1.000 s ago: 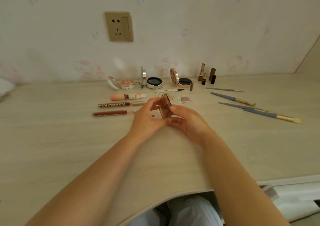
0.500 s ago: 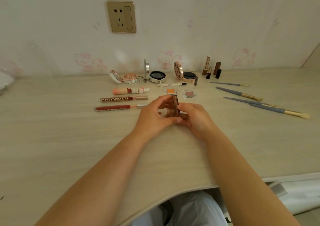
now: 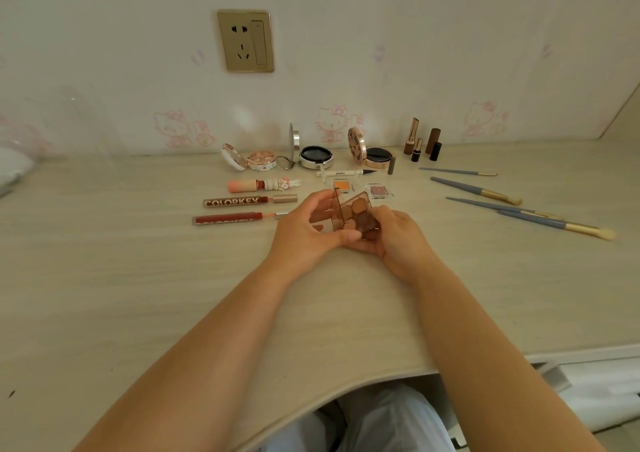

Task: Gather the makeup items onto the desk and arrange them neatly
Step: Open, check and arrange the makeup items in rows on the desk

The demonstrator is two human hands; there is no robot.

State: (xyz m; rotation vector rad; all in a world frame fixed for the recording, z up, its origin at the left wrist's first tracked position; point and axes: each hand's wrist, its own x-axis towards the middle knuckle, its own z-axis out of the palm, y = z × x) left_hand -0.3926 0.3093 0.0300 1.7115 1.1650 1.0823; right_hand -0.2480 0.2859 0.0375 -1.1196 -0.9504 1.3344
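Note:
A small brown eyeshadow palette (image 3: 358, 214) is held open just above the desk (image 3: 121, 278), its clear brown lid standing up on the left. My left hand (image 3: 308, 230) grips the lid side, thumb across the front edge. My right hand (image 3: 394, 237) cups the pan side from below and right. Behind it lie two single eyeshadow pans (image 3: 343, 185), an eyeliner pen (image 3: 343, 173), three lip tubes (image 3: 242, 201) in a row, and open compacts (image 3: 315, 156) by the wall.
Several blue-handled brushes (image 3: 481, 191) lie fanned out at the right. Lipsticks (image 3: 420, 143) stand upright near the wall. A wall socket (image 3: 246, 41) is above the compacts. The desk's curved front edge runs over my lap (image 3: 363, 420).
The palette, held edge-on and nearly closed before, has been opened so its pans face up. Both hands stayed in the same spot on the desk.

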